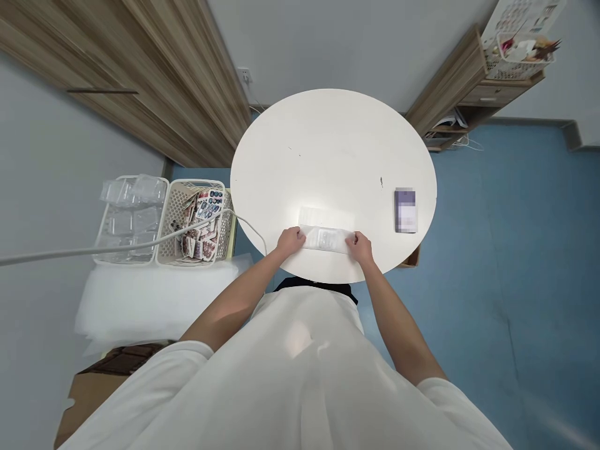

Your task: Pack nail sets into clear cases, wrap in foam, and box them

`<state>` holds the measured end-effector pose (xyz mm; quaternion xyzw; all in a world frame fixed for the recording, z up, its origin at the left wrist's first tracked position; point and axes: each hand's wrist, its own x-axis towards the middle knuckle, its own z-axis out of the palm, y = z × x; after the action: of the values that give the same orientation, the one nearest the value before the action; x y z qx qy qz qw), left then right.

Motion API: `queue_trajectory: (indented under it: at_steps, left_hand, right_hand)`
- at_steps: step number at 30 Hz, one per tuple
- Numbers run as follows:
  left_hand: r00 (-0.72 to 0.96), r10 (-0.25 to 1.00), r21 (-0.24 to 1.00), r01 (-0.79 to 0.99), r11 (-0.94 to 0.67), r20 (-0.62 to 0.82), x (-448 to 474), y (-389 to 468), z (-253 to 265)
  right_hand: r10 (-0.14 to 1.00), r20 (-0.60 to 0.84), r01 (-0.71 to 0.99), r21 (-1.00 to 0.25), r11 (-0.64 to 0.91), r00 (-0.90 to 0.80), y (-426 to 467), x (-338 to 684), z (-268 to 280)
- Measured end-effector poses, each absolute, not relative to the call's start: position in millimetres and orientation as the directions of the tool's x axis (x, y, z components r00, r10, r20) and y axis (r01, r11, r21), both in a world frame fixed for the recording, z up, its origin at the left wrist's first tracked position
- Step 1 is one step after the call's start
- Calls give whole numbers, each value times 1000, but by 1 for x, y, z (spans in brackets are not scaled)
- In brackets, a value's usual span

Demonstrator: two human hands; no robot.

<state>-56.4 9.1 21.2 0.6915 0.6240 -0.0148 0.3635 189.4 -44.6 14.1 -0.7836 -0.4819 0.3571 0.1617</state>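
My left hand pinches the left end of a strip of translucent plastic wrap near the front edge of the white oval table. At the other end, my right hand has its fingers closed on the same wrap. The strip lies folded over and stretched level between both hands, with a single-layer flap reaching behind it on the tabletop. Something with faint markings shows through its middle, too unclear to name.
A purple-and-white phone-like object lies on the right. Left of the table stand a basket of printed cards and a basket of clear plastic packs, beside white translucent sheets. A white cable crosses to the table's edge.
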Motion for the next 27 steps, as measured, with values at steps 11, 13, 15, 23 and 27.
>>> queue_trajectory:
  at_steps: [11, 13, 15, 23, 27]
  left_hand:
    - [646, 756, 351, 736, -579, -105, -23, -38, 31]
    - [677, 719, 326, 722, -610, -154, -16, -42, 28]
    - [665, 724, 298, 739, -604, -181, -14, -43, 26]
    - [685, 701, 268, 726, -633, -200, -22, -49, 28]
    - [681, 710, 274, 728, -628, -182, -25, -56, 26]
  right_hand:
    - [829, -348, 492, -679, -546, 438, -76, 170, 13]
    - [816, -376, 472, -676, -566, 439, -70, 165, 13]
    - [795, -417, 411, -694, -591, 440, -62, 161, 15]
    - [799, -449, 191, -812, -551, 400, -67, 162, 19]
    - [746, -454, 235, -754, -613, 488, -78, 163, 15]
